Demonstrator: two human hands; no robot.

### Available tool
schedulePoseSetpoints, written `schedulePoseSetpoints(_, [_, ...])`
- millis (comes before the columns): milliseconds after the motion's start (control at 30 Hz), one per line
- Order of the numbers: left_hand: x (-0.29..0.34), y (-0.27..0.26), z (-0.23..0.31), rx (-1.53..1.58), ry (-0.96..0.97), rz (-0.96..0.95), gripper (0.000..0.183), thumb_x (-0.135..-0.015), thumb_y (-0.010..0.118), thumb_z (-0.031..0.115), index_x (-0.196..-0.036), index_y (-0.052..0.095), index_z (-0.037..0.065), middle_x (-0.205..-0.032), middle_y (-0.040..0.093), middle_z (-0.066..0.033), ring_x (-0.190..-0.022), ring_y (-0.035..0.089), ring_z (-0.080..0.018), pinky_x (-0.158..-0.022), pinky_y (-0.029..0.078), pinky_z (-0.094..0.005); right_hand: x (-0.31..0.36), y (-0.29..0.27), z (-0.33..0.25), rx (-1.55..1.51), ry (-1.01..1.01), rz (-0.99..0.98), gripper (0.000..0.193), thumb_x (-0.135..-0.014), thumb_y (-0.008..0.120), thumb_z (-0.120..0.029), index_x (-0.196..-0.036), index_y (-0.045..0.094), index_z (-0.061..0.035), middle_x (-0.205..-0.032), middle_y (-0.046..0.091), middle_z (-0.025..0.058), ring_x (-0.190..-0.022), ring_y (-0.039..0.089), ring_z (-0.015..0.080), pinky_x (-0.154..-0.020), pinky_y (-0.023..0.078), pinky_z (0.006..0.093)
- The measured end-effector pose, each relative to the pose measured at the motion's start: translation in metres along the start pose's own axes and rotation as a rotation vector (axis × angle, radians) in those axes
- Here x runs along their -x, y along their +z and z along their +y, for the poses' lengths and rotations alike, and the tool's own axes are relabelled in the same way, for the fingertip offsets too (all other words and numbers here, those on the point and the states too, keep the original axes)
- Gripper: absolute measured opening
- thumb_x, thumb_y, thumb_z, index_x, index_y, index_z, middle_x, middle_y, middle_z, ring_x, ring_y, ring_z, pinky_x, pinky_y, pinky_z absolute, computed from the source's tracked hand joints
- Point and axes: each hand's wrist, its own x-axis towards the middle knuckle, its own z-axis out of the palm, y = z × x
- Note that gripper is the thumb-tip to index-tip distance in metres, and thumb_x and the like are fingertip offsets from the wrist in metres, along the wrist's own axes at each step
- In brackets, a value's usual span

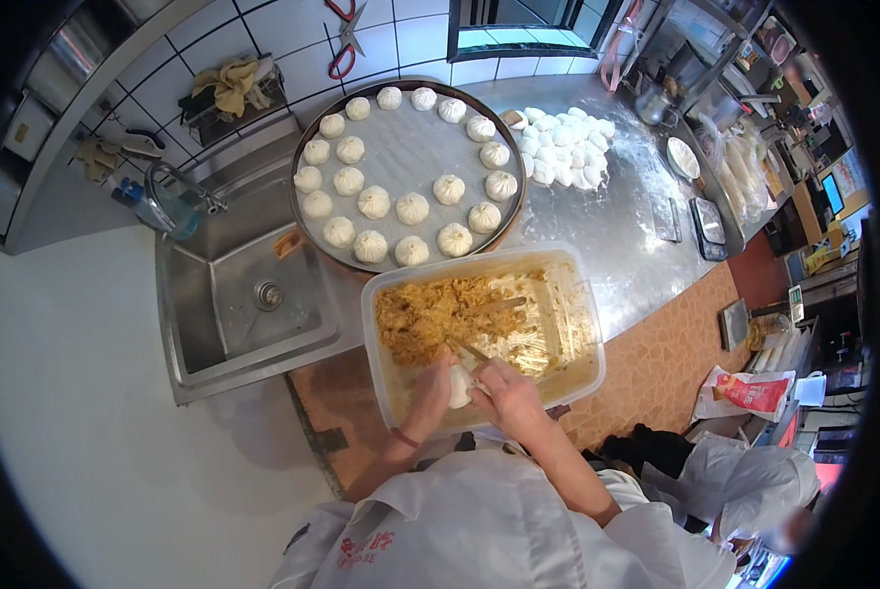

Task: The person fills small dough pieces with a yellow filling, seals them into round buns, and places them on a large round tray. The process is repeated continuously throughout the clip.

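Over the near part of a plastic tub [591,294] of yellow-brown filling [430,306], my left hand [430,395] is closed around a white dough bun [460,387]. Close beside it is my right hand [515,401], fingers bent in, their tips touching the dough. A thin, flat wooden spatula [472,350] juts from the right hand toward the filling. Whether the bun is closed on top is hidden by my fingers. Another flat stick [499,306] lies in the filling. Beyond the tub, a big round steamer tray [406,147] bears several pleated buns [412,208].
Floury dough pieces [566,147] are heaped on the steel counter [597,231], with a small bowl [683,157] and a scale [707,228] farther right. A sink [248,294] with a tap [209,199] is at left. Scissors [346,39] hang on the wall. Another person [744,481] is at lower right.
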Motion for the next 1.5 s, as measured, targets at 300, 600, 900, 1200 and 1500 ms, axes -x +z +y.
schedulePoseSetpoints(300, [0.022, 0.006, 0.028, 0.433, 0.028, -0.158, 0.064, -0.109, 0.023, 0.055, -0.121, 0.061, 0.007, -0.091, 0.064, -0.0064, -0.078, 0.063, -0.0151, -0.057, 0.054, -0.0268, 0.004, 0.001, 0.001, -0.241, 0.173, 0.089, 0.013, -0.084, 0.072, -0.003, -0.093, 0.063, -0.0041, -0.084, 0.06, 0.0135, -0.072, 0.063, 0.0332, -0.06, 0.051, 0.041])
schedulePoseSetpoints(600, [0.0, 0.007, 0.008, 0.269, 0.053, -0.045, 0.075, -0.107, 0.018, 0.06, -0.109, 0.066, 0.003, -0.089, 0.065, -0.0051, -0.08, 0.063, -0.0148, -0.055, 0.051, -0.0277, 0.0, -0.004, 0.002, -0.074, -0.066, 0.029, 0.013, -0.085, 0.07, -0.004, -0.096, 0.062, -0.0052, -0.086, 0.058, 0.0117, -0.076, 0.064, 0.0319, -0.06, 0.053, 0.0407])
schedulePoseSetpoints(900, [0.01, 0.003, 0.066, 0.676, -0.174, -0.186, 0.064, -0.109, 0.022, 0.053, -0.126, 0.06, 0.004, -0.092, 0.064, -0.0058, -0.078, 0.061, -0.0141, -0.055, 0.05, -0.0264, -0.003, -0.005, 0.01, -0.143, 0.008, 0.087, 0.014, -0.085, 0.071, -0.002, -0.097, 0.062, -0.0033, -0.089, 0.059, 0.0145, -0.071, 0.061, 0.033, -0.062, 0.051, 0.0396])
schedulePoseSetpoints(1200, [-0.002, 0.006, 0.026, 0.529, -0.233, -0.23, 0.064, -0.108, 0.027, 0.056, -0.117, 0.061, 0.003, -0.08, 0.062, -0.0038, -0.057, 0.056, -0.0117, -0.044, 0.044, -0.0245, -0.005, -0.01, 0.005, -0.166, 0.03, 0.042, 0.013, -0.087, 0.069, -0.002, -0.096, 0.061, -0.0033, -0.091, 0.059, 0.0138, -0.076, 0.062, 0.0353, -0.065, 0.051, 0.0415])
schedulePoseSetpoints(1500, [-0.008, 0.005, 0.026, 0.6, -0.273, -0.331, 0.069, -0.104, 0.029, 0.064, -0.116, 0.061, 0.003, -0.079, 0.062, -0.0031, -0.058, 0.057, -0.0103, -0.042, 0.042, -0.025, -0.006, -0.012, 0.012, -0.2, -0.013, -0.058, 0.014, -0.09, 0.067, -0.004, -0.101, 0.058, -0.0031, -0.097, 0.057, 0.0156, -0.084, 0.061, 0.0367, -0.07, 0.051, 0.0424])
